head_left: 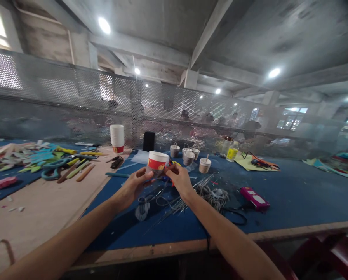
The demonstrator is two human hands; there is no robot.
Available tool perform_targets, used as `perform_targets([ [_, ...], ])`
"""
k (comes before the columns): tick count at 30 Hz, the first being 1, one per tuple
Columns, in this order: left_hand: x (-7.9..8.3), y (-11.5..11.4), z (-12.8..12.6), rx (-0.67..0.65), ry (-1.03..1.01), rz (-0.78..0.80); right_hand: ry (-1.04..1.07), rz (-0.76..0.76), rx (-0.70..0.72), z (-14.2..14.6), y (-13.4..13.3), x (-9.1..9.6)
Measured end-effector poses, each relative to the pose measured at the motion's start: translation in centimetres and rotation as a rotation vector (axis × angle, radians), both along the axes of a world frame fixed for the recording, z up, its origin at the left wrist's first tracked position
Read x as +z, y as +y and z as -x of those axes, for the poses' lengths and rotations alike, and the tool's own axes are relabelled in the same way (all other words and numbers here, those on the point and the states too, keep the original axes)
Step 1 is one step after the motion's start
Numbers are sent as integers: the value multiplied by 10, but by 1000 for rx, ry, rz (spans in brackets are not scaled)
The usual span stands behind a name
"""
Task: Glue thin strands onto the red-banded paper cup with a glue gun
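Over the blue table mat [293, 194], my left hand [136, 182] and my right hand [178, 177] meet at a red and white paper cup [157, 160]. Both hands have their fingers pinched together at a clear sheet-like piece [156, 172] just below the cup's rim. Whether the fingers also touch the cup itself I cannot tell. Beneath the hands lie thin metal wires [176, 204] and scissors [146, 200].
Small wrapped cups [188, 155] stand behind the hands, a stack of white cups [117, 138] at the back left. A twine tangle [216, 194] and a pink device [254, 197] lie to the right. Tools and coloured scraps [46, 159] cover the left board. People sit behind a mesh screen [75, 105].
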State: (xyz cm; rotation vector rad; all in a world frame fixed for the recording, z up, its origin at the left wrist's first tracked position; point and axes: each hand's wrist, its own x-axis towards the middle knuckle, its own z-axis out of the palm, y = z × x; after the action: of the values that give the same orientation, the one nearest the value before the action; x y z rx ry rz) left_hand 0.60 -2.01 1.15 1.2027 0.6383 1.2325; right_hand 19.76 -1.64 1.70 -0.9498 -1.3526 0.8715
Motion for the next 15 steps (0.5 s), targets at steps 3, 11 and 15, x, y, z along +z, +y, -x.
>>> perform_targets([
  [3,-1,1,0,71,-26,-10,-2,-8,-6,0,2,-2],
  [11,-1,0,-1,67,11,-40,-52,-44,-23,-2,1,-3],
  [15,-4,1,-2,86,60,-56,-60,-37,-9,0,-1,-1],
])
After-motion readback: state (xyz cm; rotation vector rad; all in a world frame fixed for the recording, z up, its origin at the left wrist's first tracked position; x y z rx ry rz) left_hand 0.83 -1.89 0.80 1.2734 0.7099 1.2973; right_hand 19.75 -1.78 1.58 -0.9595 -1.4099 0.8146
